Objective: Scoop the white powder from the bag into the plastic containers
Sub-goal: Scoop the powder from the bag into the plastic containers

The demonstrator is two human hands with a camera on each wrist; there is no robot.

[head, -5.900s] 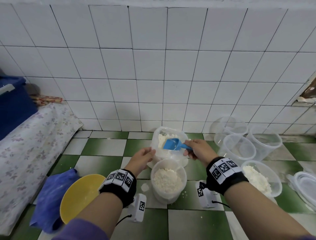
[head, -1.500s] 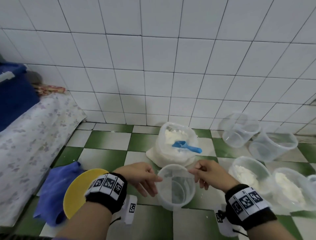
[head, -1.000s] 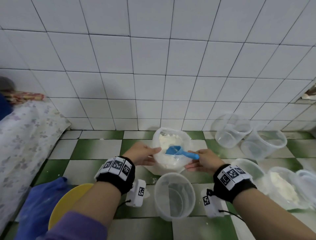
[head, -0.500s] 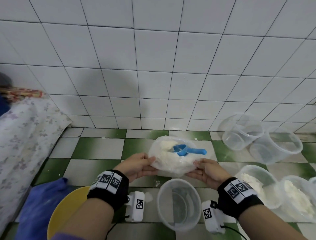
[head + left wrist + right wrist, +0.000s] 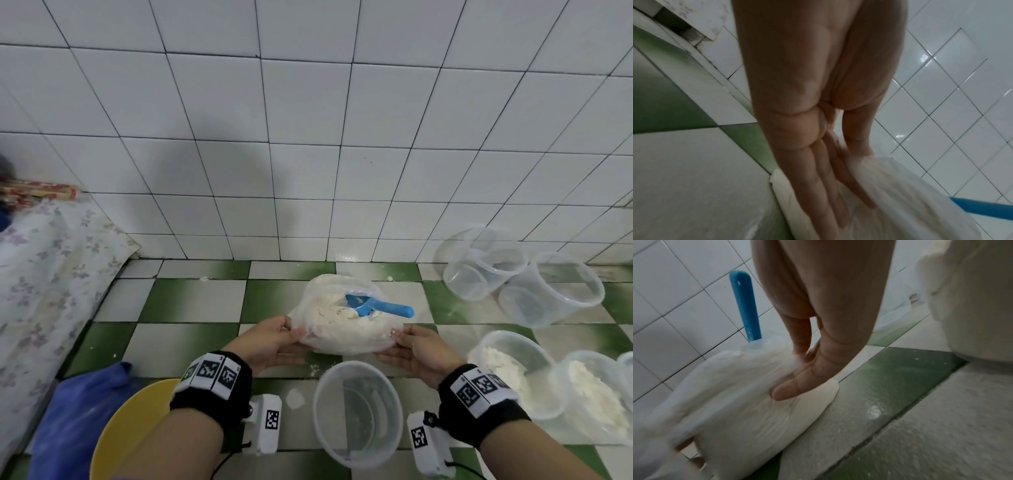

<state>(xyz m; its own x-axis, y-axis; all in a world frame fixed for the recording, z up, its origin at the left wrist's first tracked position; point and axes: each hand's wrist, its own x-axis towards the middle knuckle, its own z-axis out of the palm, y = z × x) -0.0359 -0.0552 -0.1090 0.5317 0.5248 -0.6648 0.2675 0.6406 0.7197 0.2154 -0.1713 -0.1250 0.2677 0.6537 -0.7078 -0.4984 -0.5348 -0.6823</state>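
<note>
Bag (image 5: 346,329) of white powder (image 5: 330,308): thin clear plastic, mouth rolled open, sitting on the green-and-white tiled floor (image 5: 191,301) near the foot of the wall, just beyond the empty plastic container (image 5: 358,413). Blue scoop (image 5: 376,307) lies in the powder, bowl buried, handle jutting out over the bag's right rim.

Handling judgement: film is soft and limp, no shape of its own; it creases where touched. Load looks dense and clumped, so the sack should sag and shift if lifted by the film alone. Film probably slick with dust. Best hold: low on both flanks, cradling the mass, or by the rolled rim to keep the mouth open. Scoop is rigid; take it by the handle.

Left hand (image 5: 274,342): thumb on top of the bag's left side, fingers (image 5: 824,203) flat along it underneath, pinching the film. Right hand (image 5: 414,353): same on the right side, thumb above, fingers (image 5: 797,386) pressed into the film. Both grasp the bag; neither holds the scoop.

Outward: 2 filled containers (image 5: 513,370) at right, 2 empty tubs (image 5: 548,291) tipped near the wall, yellow bowl (image 5: 137,421) and blue cloth (image 5: 75,421) at left.
</note>
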